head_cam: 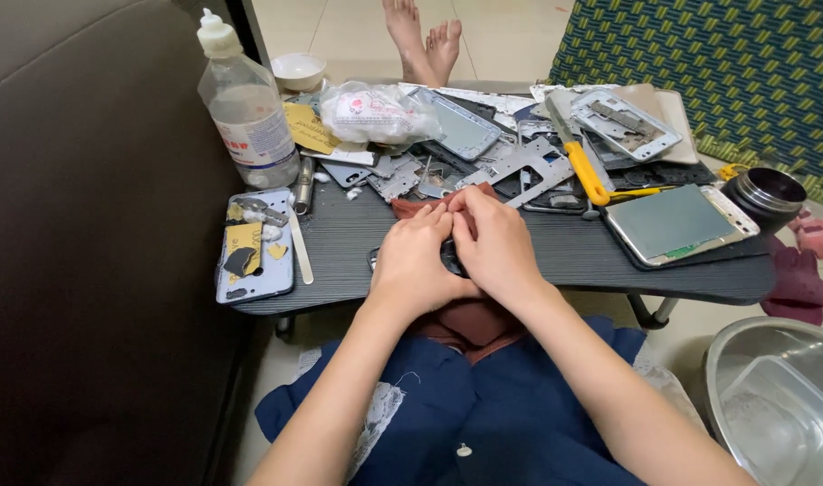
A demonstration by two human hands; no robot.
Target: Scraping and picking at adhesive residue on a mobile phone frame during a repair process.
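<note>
Both forearms reached forward over the lap, wrists bent down. The left hand [414, 261] and right hand [494, 247] lay side by side, fingers curled tight around a small dark flat object [450, 256] at the near edge of the black ribbed table [556, 256]. Its long axis was hidden by the hands.
</note>
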